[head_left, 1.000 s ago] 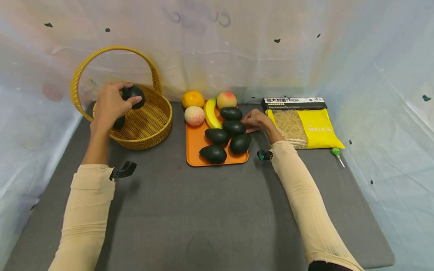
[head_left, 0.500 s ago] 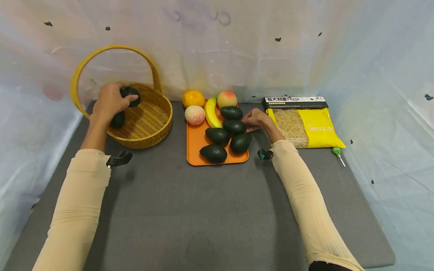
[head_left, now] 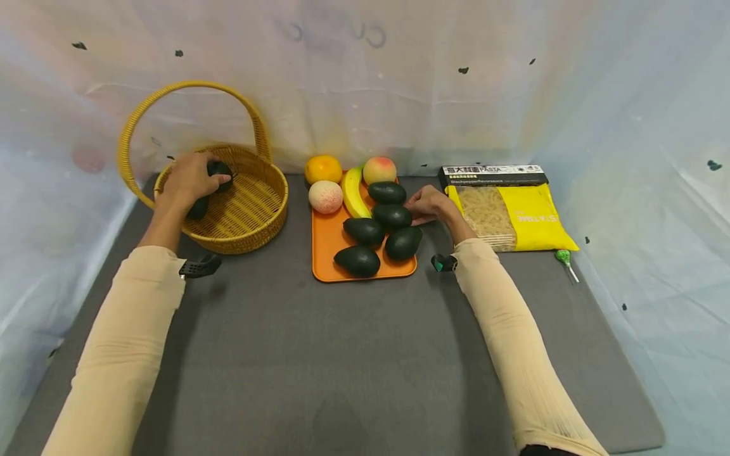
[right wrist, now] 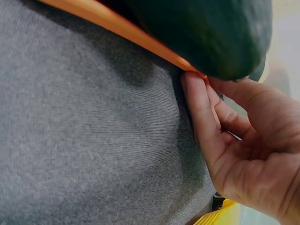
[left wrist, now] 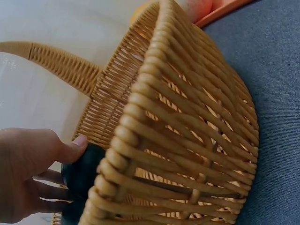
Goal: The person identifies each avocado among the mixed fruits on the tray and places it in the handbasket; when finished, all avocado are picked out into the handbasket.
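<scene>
In the head view my left hand (head_left: 188, 180) reaches inside the yellow wicker basket (head_left: 268, 223) and grips a dark green avocado (head_left: 221, 176). The left wrist view shows thumb and fingers around that avocado (left wrist: 84, 168), low behind the basket's rim (left wrist: 136, 105). A second avocado (head_left: 198, 208) lies in the basket, partly hidden by the hand. At the right edge of the orange tray (head_left: 326, 256), my right hand (head_left: 429, 205) pinches the rim between thumb and fingers. Right above those fingertips, in the right wrist view, an avocado (right wrist: 211, 37) overhangs the tray edge.
On the tray are several avocados (head_left: 358, 261), a banana (head_left: 355, 195) and a peach (head_left: 379, 170). An orange (head_left: 323, 170) and a pale speckled fruit (head_left: 326, 197) sit at its left edge. Right of it lie a yellow pasta bag (head_left: 530, 218), a black box (head_left: 496, 174) and a green lollipop (head_left: 563, 256).
My left hand has lowered the avocado from above the basket down into it, still gripping it. The right hand has stayed in place at the tray's edge.
</scene>
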`<state>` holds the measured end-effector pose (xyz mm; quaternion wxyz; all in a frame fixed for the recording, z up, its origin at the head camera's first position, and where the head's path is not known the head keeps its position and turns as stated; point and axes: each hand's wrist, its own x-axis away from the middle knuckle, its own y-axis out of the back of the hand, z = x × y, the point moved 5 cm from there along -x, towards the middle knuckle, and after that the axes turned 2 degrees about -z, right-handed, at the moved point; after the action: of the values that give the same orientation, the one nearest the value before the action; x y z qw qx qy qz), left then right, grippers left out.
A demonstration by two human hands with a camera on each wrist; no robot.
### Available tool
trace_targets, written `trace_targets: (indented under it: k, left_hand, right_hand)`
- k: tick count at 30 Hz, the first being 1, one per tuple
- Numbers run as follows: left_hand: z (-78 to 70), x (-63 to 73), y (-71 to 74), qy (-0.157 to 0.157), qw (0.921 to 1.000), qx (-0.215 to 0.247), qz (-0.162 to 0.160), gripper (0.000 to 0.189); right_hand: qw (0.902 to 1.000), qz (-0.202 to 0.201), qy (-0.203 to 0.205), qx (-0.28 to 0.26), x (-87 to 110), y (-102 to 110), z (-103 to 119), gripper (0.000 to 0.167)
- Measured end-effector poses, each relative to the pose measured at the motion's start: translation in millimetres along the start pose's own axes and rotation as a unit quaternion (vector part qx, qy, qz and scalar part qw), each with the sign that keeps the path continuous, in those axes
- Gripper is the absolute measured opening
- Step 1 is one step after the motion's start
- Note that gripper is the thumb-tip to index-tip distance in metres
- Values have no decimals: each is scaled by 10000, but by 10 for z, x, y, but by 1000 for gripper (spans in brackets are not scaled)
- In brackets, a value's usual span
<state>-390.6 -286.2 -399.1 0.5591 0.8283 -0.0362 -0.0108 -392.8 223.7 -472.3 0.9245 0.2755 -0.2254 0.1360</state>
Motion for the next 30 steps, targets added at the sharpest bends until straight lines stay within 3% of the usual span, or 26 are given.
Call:
trace_targets:
  k: [9, 18, 26, 30]
  left_hand:
    - [112, 8, -125, 224, 9990, -282, 255, 68]
    - [40, -9, -92, 253, 9980, -455, 348, 69]
    - [-21, 27, -42, 204, 9995, -223, 132, 78]
    - [-127, 87, 12, -17, 9994, -192, -289, 73]
  right_hand:
    - [10000, 36, 28, -11, 7, -48, -6, 24]
    - [10000, -47, -33, 64, 17, 20, -6, 23]
    - [9999, -81, -71, 78, 1, 46, -8, 28]
    - [10000, -9, -70, 67, -1, 24, -6, 28]
